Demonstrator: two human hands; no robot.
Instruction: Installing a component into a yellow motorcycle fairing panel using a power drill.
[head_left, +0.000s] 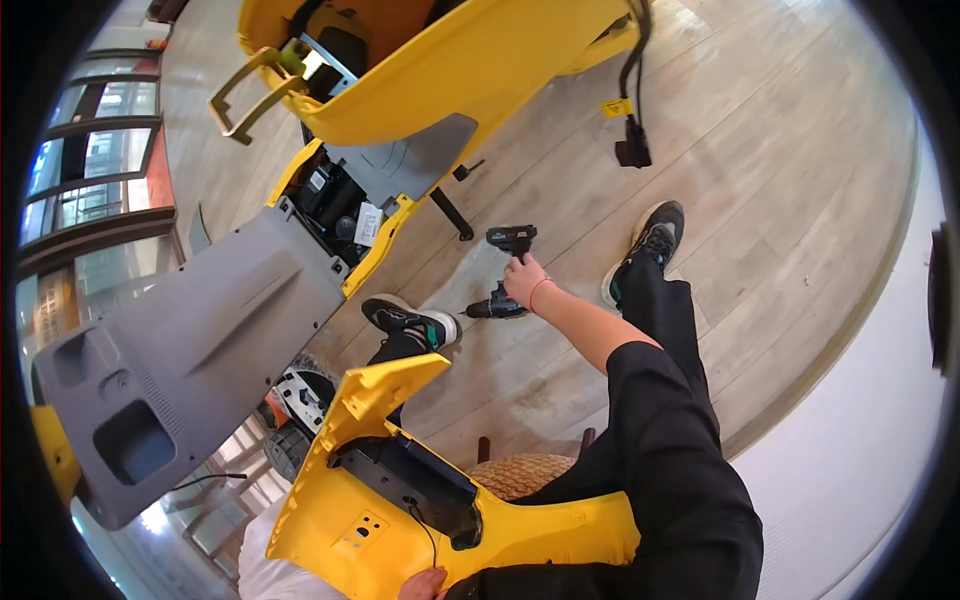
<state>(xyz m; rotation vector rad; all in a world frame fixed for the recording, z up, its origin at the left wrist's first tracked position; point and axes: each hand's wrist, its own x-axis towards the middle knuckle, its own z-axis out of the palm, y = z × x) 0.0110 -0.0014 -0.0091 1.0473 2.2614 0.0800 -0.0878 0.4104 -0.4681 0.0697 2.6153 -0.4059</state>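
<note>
Wood-plank floor (pixel 780 200) stretched beyond the yellow panel (pixel 400 545). Ahead of that panel, the right hand (pixel 526 281) held the power drill (pixel 497 304) — fingers wrapped round its grip, barrel pointing left; the left hand (pixel 423 583) touched the panel's near edge, its finger spread unclear.

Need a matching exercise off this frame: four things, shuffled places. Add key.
Things
1. power drill
2. yellow panel
3. cable connector
4. grey cover

Places
A. upper right of the picture
B. in the grip of the right hand
C. left side of the picture
D. lower centre, at the left hand

Pairs: 1-B, 2-D, 3-A, 4-C
</note>
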